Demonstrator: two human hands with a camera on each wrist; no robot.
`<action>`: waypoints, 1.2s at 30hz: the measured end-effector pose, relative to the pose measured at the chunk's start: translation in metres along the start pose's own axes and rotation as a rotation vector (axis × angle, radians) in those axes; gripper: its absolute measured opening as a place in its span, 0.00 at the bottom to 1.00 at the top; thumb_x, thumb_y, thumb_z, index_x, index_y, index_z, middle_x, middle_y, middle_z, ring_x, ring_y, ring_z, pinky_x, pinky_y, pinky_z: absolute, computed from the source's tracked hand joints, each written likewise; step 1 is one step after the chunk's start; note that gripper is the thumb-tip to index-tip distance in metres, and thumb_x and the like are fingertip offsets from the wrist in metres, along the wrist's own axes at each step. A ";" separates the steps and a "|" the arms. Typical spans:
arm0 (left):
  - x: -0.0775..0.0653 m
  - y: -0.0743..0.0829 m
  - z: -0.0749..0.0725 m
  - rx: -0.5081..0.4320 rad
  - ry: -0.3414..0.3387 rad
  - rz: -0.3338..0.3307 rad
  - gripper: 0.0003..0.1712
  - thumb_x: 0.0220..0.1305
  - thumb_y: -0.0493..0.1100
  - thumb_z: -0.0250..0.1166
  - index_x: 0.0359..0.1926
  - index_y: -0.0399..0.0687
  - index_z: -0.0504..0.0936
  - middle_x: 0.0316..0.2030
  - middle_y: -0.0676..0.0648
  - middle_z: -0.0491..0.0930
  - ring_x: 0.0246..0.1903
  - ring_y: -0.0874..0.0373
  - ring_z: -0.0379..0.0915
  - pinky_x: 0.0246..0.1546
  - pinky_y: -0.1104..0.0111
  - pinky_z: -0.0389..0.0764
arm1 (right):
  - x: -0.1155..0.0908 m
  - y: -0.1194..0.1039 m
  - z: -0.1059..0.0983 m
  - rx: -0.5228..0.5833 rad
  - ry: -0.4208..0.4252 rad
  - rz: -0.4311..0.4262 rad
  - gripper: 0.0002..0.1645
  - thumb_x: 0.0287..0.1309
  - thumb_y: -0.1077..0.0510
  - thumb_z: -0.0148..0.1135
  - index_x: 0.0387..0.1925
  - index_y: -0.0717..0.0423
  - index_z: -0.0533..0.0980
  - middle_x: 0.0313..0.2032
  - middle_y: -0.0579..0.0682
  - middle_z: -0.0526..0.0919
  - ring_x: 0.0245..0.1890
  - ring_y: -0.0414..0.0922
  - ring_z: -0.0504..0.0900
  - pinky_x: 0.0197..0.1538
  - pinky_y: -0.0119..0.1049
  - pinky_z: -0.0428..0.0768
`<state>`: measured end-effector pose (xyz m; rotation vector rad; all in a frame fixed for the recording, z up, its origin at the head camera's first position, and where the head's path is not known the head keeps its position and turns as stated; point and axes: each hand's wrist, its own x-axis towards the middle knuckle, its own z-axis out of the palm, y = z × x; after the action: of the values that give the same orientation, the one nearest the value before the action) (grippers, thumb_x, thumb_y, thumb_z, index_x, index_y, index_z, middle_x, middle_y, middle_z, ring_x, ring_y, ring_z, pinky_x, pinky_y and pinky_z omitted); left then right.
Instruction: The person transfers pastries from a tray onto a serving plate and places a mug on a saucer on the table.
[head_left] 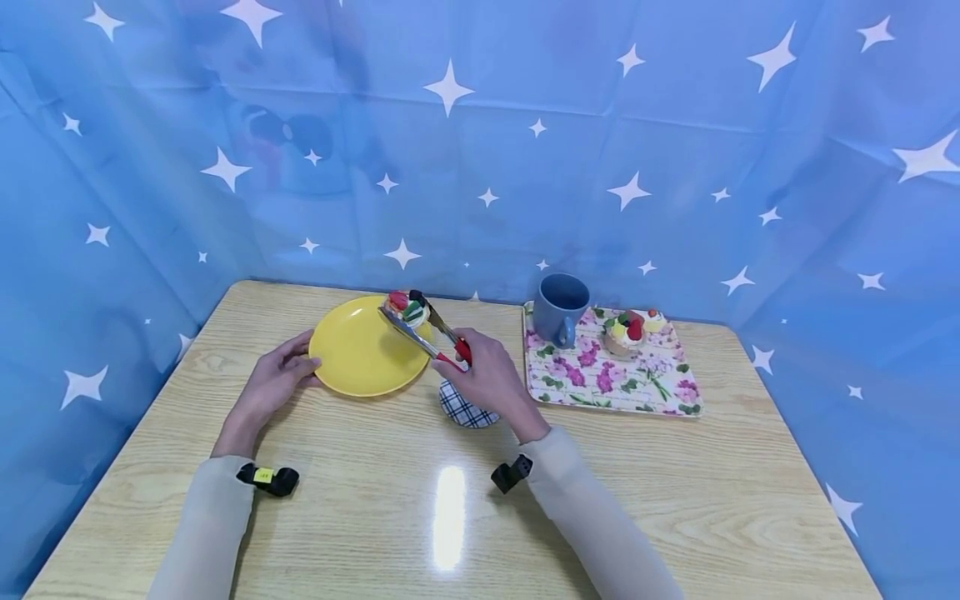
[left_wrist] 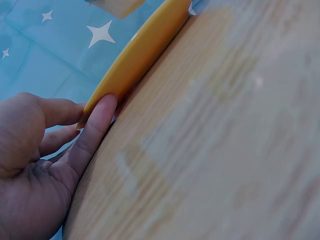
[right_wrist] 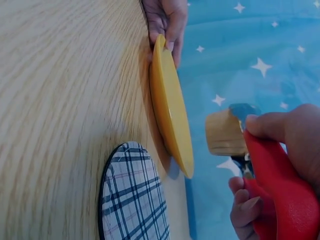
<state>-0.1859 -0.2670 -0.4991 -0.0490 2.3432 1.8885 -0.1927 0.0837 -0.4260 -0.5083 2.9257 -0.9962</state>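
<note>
My left hand [head_left: 272,382] pinches the left rim of a yellow plate [head_left: 360,358], thumb on one face and fingers on the other, as the left wrist view shows. My right hand [head_left: 491,377] grips red-handled metal tongs [right_wrist: 270,182]. Between the tong tips is a small fruit tart [head_left: 398,303] with a tan cup, white cream and red, green and dark toppings. The tart hangs above the right part of the plate, apart from it in the right wrist view. Below the right hand lies a round plaid coaster [head_left: 467,410], partly hidden by it.
On the right, a floral tray [head_left: 600,398] bears a blue mug [head_left: 553,321], another fruit tart [head_left: 624,338] and a small pale yellow cake piece [head_left: 655,322]. A blue star-printed curtain [head_left: 495,158] stands behind the wooden table [head_left: 360,500] and along its sides.
</note>
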 end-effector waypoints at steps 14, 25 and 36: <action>-0.001 0.002 -0.002 0.002 0.001 0.002 0.38 0.79 0.45 0.57 0.82 0.49 0.52 0.70 0.34 0.63 0.46 0.74 0.79 0.49 0.72 0.90 | 0.014 -0.006 0.014 0.008 -0.023 -0.023 0.36 0.66 0.39 0.66 0.67 0.55 0.74 0.37 0.51 0.80 0.33 0.46 0.74 0.27 0.32 0.69; -0.002 0.005 0.001 0.003 0.001 -0.016 0.39 0.78 0.45 0.58 0.82 0.47 0.51 0.71 0.33 0.62 0.46 0.74 0.78 0.48 0.72 0.90 | 0.027 -0.011 0.022 0.002 -0.035 -0.043 0.39 0.67 0.38 0.65 0.69 0.57 0.72 0.32 0.49 0.76 0.28 0.43 0.70 0.25 0.30 0.63; 0.001 0.003 0.001 0.007 0.009 -0.024 0.38 0.78 0.45 0.57 0.82 0.50 0.52 0.71 0.34 0.63 0.46 0.73 0.78 0.48 0.72 0.90 | 0.043 -0.018 0.032 -0.016 -0.067 -0.033 0.40 0.67 0.37 0.64 0.69 0.58 0.71 0.31 0.47 0.75 0.27 0.42 0.70 0.23 0.30 0.64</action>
<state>-0.1867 -0.2655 -0.4969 -0.0847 2.3438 1.8730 -0.2242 0.0384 -0.4372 -0.5808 2.8779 -0.9410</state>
